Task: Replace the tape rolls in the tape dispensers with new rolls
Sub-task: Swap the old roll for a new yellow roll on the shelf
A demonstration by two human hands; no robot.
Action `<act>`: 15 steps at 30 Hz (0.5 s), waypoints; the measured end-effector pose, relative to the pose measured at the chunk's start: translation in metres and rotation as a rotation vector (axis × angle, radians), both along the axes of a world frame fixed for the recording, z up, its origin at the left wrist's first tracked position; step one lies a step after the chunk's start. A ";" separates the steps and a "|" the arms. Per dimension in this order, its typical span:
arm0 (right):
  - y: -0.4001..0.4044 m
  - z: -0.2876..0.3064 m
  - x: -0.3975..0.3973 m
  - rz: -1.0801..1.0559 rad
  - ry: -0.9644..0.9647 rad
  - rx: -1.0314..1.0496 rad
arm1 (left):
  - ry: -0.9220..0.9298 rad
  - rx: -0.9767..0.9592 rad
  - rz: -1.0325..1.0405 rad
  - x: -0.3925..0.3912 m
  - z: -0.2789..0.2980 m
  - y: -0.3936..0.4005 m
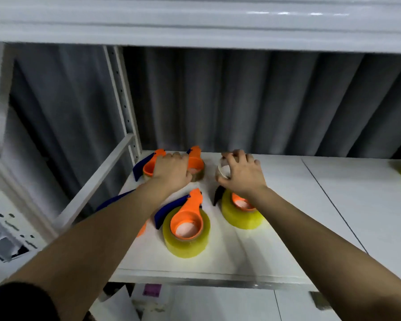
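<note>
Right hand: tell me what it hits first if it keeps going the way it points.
The right hand, gripping a near-empty roll, points toward the back. Bare shelf lies ahead, then probably the grey curtain; depth unclear.

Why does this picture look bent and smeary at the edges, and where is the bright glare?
Head view: the wide-angle lens bows the shelf edge and stretches both forearms toward the corners; the left margin is smeared with motion blur; glare streaks sit on the glossy upper shelf; the light is dim and the back wall is dark; the yellow tape roll in the middle is sharpest.
</note>
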State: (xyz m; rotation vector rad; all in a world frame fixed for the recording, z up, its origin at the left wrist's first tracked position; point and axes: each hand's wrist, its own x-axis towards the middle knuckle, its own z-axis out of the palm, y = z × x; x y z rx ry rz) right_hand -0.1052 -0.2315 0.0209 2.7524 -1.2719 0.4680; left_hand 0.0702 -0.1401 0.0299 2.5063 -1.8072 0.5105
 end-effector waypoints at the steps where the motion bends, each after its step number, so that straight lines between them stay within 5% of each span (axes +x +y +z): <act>1: -0.009 0.002 -0.012 -0.013 0.019 -0.002 | 0.016 -0.003 -0.017 -0.009 0.003 -0.013; 15: -0.130 -0.003 -0.247 -0.217 0.187 0.085 | -0.074 0.094 -0.110 -0.238 0.004 -0.153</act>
